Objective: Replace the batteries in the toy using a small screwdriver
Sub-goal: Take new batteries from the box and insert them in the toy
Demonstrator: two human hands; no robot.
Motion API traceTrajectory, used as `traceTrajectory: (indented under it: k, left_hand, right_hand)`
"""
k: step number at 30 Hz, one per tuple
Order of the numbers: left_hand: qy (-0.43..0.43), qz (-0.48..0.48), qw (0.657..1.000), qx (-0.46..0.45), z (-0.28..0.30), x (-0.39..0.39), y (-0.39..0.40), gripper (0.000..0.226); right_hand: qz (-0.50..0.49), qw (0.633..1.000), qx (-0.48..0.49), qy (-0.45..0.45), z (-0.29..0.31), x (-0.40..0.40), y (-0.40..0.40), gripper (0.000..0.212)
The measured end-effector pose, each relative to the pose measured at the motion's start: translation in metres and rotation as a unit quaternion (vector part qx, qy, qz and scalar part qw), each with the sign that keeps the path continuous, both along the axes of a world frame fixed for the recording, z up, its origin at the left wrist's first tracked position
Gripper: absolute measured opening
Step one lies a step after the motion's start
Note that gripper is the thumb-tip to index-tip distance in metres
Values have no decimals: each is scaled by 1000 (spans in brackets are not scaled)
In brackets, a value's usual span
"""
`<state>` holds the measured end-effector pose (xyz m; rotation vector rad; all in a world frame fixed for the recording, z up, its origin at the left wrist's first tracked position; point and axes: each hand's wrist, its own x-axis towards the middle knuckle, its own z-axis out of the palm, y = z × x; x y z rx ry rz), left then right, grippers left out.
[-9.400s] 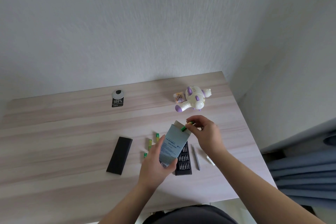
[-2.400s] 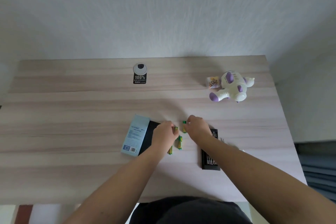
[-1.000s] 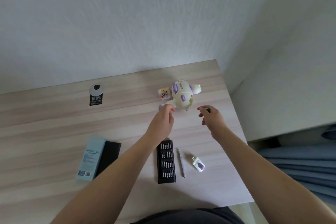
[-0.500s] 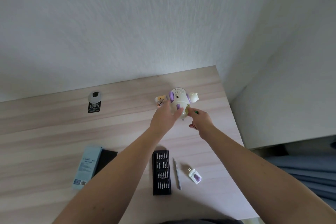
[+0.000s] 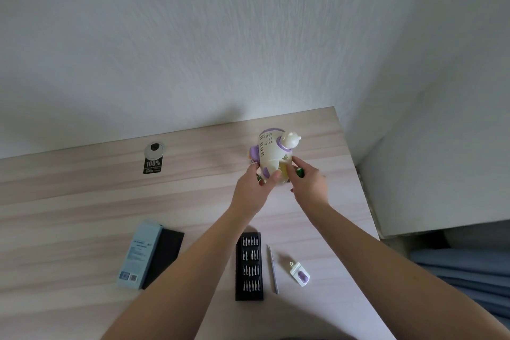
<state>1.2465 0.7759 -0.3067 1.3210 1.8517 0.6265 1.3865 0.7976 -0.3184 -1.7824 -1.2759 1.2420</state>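
At the far left of the surface (image 5: 69,201) a round black-and-white tag (image 5: 153,157) lies near the wall, and nearer you a pale blue box (image 5: 139,254) rests against a black lid (image 5: 165,257). Moving right, your left hand (image 5: 252,190) has its fingers (image 5: 271,178) curled round the lower part of the toy (image 5: 273,156), which stands lifted off the surface near the back right corner, its cream belly with the grille turned toward you. A dab of green, seemingly a battery, peeks from inside that hand; how many it holds cannot be told. Below your forearms the bit tray (image 5: 249,266) lies open, with the screwdriver (image 5: 273,269) just beside it and the small white-and-purple cover (image 5: 300,274) a little further right, well apart from the toy. Your right hand (image 5: 309,183) pinches a green battery (image 5: 300,172) against the toy's flank, fingertips touching the shell by what looks like the opened compartment.

You appear to be loading fresh cells, with the cover and its screw yet to go back. The risks lie in the crowded grip: spare cells in the left hand could slip as you turn the toy and roll off the nearby right edge. A battery pushed in with its poles reversed, or at a slant against the spring, would not seat. The compartment is partly hidden by your fingers, so check polarity marks before pressing.
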Motion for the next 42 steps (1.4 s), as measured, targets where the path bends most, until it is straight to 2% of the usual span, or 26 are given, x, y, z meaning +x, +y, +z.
traceTrajectory:
  k: [5,7,11,17,26,36,42]
  left_hand:
    - [-24,13,999,-36,-3,-13,-16,31]
    - [-29,6,998,-50,-9,-21,-23,33]
    - [-40,10,997,-59,-20,-37,-35,33]
    - [-37,-5,998,-59,-22,-50,-42,37]
    - [-10,-38,999,-36,-12,-67,-41,29]
    - [-1,-22,1000,-1,-9,-75,-42,49]
    - [2,-33,999,8,-7,-77,-41,48]
  right_hand:
    - [32,993,88,-65,5,-12,-20,27]
    - [54,991,86,-87,2,-15,-26,20]
    - [66,989,71,-107,1,-28,-39,35]
    - [72,985,69,-138,3,-44,-53,40]
    - [54,984,86,-148,4,-56,-60,33]
    - [57,985,90,-134,4,-58,-65,33]
    - [50,988,83,-124,3,-54,-66,30]
